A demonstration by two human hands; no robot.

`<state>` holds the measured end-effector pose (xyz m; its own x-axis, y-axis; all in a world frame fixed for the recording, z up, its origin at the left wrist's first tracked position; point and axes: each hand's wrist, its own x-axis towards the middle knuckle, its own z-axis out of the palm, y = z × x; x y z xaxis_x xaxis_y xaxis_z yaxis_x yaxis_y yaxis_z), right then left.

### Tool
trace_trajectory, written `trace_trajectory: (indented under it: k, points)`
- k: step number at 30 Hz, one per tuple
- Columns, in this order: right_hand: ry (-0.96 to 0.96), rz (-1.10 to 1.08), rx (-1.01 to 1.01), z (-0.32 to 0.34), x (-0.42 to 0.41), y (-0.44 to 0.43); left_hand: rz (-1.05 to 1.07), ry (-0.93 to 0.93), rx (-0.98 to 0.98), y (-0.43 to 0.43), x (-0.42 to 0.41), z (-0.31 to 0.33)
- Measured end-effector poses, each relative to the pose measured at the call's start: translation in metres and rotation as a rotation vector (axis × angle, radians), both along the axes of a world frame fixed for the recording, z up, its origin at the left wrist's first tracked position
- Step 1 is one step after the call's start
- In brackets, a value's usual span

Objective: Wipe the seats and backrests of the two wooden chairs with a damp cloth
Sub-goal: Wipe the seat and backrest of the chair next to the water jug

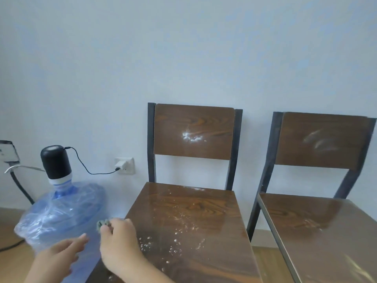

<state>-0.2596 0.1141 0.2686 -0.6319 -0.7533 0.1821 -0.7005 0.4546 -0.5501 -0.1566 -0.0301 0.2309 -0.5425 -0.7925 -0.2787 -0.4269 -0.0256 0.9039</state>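
Note:
Two wooden chairs with dark metal frames stand against the wall. The left chair (pixel 204 203) has white powder scattered over its seat and a white smear on its backrest (pixel 193 131). The right chair (pixel 318 225) shows faint white streaks on its backrest (pixel 322 139) and seat. My right hand (pixel 120 240) is at the left chair's front left edge, fingers closed on a small bunched grey-green cloth (pixel 103 223). My left hand (pixel 61 254) hovers to its left with fingers apart, holding nothing.
A large blue water jug (pixel 59 215) with a black pump top (pixel 55 160) stands on the floor left of the chairs. Its cable runs to a wall socket (pixel 124 165). Wooden floor shows between the chairs.

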Motion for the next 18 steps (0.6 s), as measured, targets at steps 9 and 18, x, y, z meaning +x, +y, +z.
trace_trajectory:
  k: [9,18]
  points:
    - [0.308,0.098,0.073,-0.04,-0.066,0.068,-0.093,-0.194,-0.226,0.033,-0.025,-0.008]
    - [0.178,-0.333,0.191,-0.03,-0.159,0.154,-0.062,-0.105,-0.158,0.039,-0.031,-0.004]
